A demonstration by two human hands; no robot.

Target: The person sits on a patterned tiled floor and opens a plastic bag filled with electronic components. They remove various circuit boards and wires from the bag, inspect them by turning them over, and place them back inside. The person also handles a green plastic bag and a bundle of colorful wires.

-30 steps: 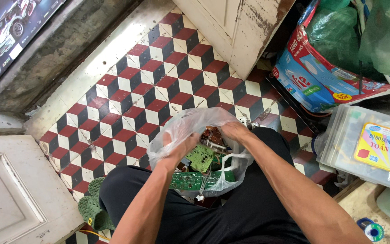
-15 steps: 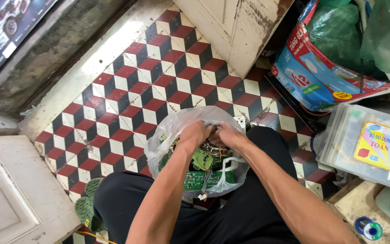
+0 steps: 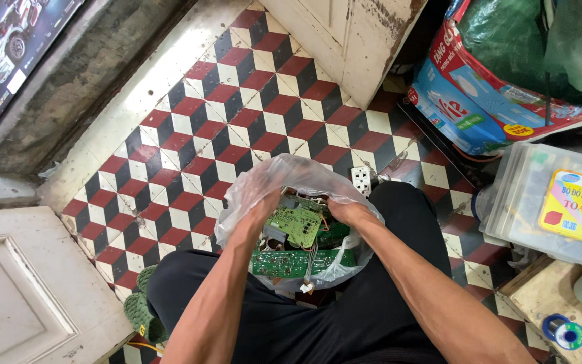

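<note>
**Both hands deep in a bag of circuit boards**

A thin clear plastic bag (image 3: pixel 284 185) rests on the person's lap above the red, black and white tiled floor (image 3: pixel 190 141). The left hand (image 3: pixel 264 205) and right hand (image 3: pixel 346 212) reach inside among stiff green circuit boards (image 3: pixel 298 226); whether the fingers grasp cannot be told. The boards look light, sharp-edged and fragile, best held by their edges.

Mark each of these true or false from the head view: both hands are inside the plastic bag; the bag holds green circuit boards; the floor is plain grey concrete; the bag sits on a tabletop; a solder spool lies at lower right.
1. Both the left hand and the right hand are inside the clear plastic bag. True.
2. The bag holds green circuit boards. True.
3. The floor is plain grey concrete. False: the tiled floor has a red, black and white cube pattern.
4. The bag sits on a tabletop. False: it rests on the person's lap.
5. A solder spool lies at lower right. True.
</note>
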